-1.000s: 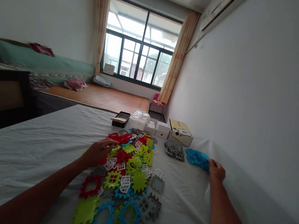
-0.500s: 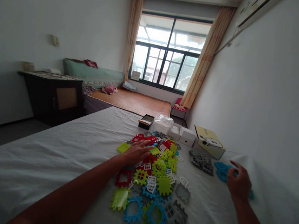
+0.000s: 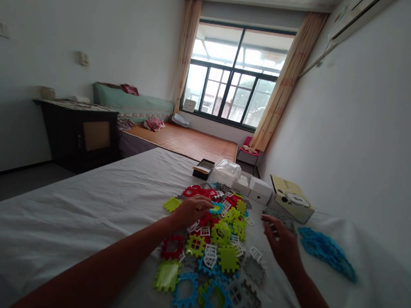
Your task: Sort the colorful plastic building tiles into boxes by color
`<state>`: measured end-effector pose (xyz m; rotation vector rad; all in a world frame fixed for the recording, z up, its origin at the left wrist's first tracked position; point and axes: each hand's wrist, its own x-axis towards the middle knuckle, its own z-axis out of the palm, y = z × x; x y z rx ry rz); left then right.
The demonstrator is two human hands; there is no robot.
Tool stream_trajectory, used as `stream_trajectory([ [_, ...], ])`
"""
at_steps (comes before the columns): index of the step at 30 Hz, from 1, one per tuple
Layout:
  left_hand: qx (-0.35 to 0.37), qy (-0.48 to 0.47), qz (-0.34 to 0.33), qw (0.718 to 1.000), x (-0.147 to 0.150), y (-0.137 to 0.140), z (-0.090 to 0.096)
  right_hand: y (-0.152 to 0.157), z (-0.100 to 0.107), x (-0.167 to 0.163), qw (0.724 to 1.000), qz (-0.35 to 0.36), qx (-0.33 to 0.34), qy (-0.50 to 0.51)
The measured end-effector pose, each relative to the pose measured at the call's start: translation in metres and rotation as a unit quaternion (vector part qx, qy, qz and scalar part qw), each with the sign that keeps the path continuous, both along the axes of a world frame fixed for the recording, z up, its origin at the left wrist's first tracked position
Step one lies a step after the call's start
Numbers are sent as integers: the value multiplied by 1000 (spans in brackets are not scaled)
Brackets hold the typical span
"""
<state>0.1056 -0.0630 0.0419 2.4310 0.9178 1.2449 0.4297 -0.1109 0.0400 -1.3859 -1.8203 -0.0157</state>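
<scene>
My left hand [image 3: 192,211] is over the heap of toothed plastic building tiles, its fingertips pinching a blue tile [image 3: 217,208]. Around it lie red tiles [image 3: 197,191], green tiles [image 3: 228,258] and small white window-grid pieces [image 3: 210,255]. My right hand [image 3: 280,238] hovers right of the heap, fingers loosely bent and apart, with nothing visible in them. It partly hides a pile of grey tiles [image 3: 285,221]. A pile of blue tiles [image 3: 327,252] lies on the cloth to the right of that hand.
Along the table's far edge stand a small black box [image 3: 203,169], a clear plastic container [image 3: 227,171], a white box [image 3: 260,190] and a yellow box [image 3: 292,198]. A wall is on the right. White cloth [image 3: 88,201] covers the table.
My right hand has moved left, from the blue pile towards the heap. My left hand's fingers, flatter before, have closed on a blue tile. The view has shifted slightly.
</scene>
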Motion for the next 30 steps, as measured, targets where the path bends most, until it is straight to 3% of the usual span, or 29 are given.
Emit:
stream_trajectory([
  [5,-32,-8,-127,991,22,-25,-1,-25,8,-62,984,167,-66,9],
  [9,-44,11,-163,986,22,-36,2,-21,8,-58,982,168,-76,36],
  [13,-41,42,-152,987,11,-33,6,9,6,10,978,28,-61,196],
  [16,-36,66,-145,987,8,-25,3,22,0,91,935,-149,19,322],
  [20,-27,83,-156,984,11,-20,-3,12,-18,177,878,-383,68,277],
  [25,-49,97,-209,972,18,-36,9,4,-42,208,854,-458,50,242],
  [30,-102,147,-323,929,29,-66,32,12,-50,212,850,-484,41,202],
])
